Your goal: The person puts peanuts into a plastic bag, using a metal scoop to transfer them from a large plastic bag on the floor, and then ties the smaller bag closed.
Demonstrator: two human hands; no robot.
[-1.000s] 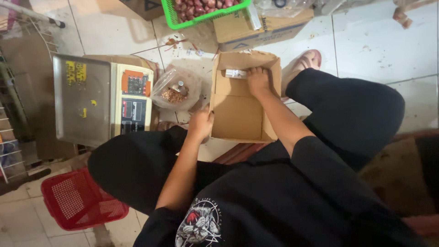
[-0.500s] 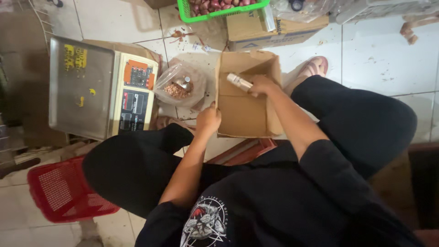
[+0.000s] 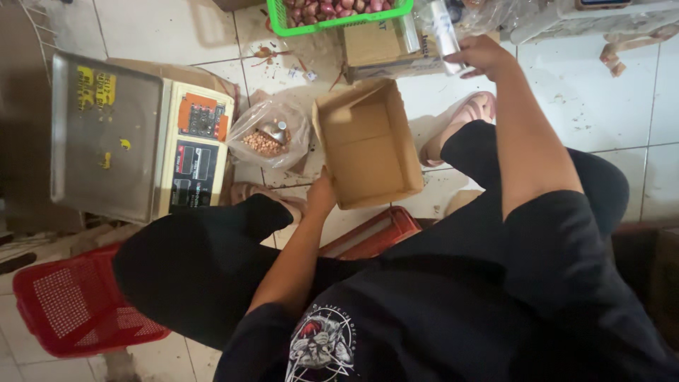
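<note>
An open brown cardboard box (image 3: pixel 368 145) sits on the tiled floor between my knees, and nothing shows inside it. My left hand (image 3: pixel 322 194) grips its near left corner. My right hand (image 3: pixel 481 53) is stretched out past the box, up at the far right, shut on a small clear plastic roll or packet (image 3: pixel 445 35) next to a second cardboard box (image 3: pixel 375 46).
A digital scale (image 3: pixel 134 138) with a steel pan stands on the left. A clear bag of peanuts with a metal scoop (image 3: pixel 269 134) lies beside the box. A green basket of red shallots (image 3: pixel 332 10) is at the top, a red basket (image 3: pixel 71 304) at lower left.
My right hand has come out of the box with the clear packet and reached away to the far right. The left hand stays on the box corner.
</note>
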